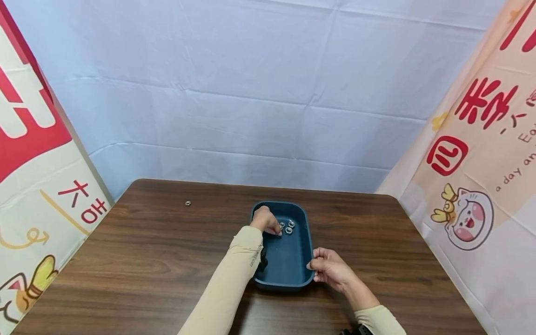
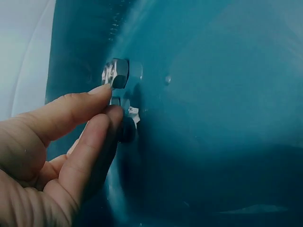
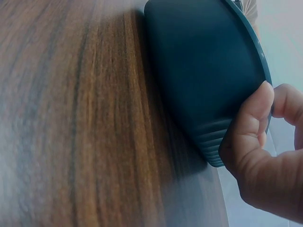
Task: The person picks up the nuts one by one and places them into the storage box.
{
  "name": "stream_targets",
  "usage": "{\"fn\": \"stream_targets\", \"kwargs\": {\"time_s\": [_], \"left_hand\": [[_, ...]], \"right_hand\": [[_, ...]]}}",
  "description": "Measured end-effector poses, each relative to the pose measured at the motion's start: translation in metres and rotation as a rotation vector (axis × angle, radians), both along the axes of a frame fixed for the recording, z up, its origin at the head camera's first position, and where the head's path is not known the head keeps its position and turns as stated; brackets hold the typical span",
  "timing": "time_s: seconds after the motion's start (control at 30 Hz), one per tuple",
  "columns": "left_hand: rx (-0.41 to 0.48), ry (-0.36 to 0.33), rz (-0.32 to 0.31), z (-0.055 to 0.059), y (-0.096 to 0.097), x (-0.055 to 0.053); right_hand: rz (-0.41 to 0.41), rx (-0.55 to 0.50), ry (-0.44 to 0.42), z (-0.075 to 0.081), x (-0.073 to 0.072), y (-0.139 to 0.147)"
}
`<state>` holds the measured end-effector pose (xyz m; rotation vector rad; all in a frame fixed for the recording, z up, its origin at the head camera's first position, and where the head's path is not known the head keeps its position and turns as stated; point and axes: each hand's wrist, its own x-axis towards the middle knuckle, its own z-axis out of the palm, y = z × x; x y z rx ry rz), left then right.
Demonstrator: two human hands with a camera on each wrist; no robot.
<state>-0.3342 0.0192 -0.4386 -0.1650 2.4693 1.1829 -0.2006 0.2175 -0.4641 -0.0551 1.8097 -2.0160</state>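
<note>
A dark blue rectangular tray (image 1: 286, 274) sits on the table, with several silver hex nuts (image 1: 289, 230) lying toward its far end. My left hand (image 1: 268, 221) reaches down inside, over the tray's left side. In the left wrist view, the thumb and fingertips of that hand (image 2: 71, 142) pinch a nut (image 2: 115, 101), which they partly hide. Another hex nut (image 2: 119, 73) lies just beyond the thumb tip. At the near right corner, my right hand (image 1: 332, 270) grips the tray's rim, thumb on one side and fingers on the other, as the right wrist view shows.
One more nut (image 1: 188, 203) lies by itself on the brown wooden table (image 1: 167, 260), far to the left of the tray. A pale cloth (image 1: 251, 93) hangs behind the table, and printed cloths (image 1: 473, 153) hang at both sides.
</note>
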Motion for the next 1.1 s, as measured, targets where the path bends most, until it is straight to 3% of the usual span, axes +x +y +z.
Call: {"fn": "stream_targets", "kwargs": {"time_s": [0.2, 0.57, 0.87, 0.97, 1.1], "left_hand": [[-0.093, 0.048, -0.036, 0.001, 0.003, 0.004], [-0.214, 0.03, -0.062, 0.004, 0.008, 0.004], [-0.178, 0.013, -0.078, 0.012, 0.007, 0.007], [-0.182, 0.027, -0.143, 0.014, 0.005, 0.009], [-0.247, 0.097, -0.36, 0.02, 0.004, 0.011]], "right_hand": [[-0.002, 0.004, 0.0, 0.0, 0.0, 0.0], [-0.01, 0.013, -0.006, 0.001, 0.002, -0.001], [0.001, -0.004, -0.002, 0.0, 0.001, 0.0], [0.002, -0.005, -0.001, 0.001, 0.001, 0.0], [0.001, 0.002, -0.002, 0.001, 0.001, 0.0]]}}
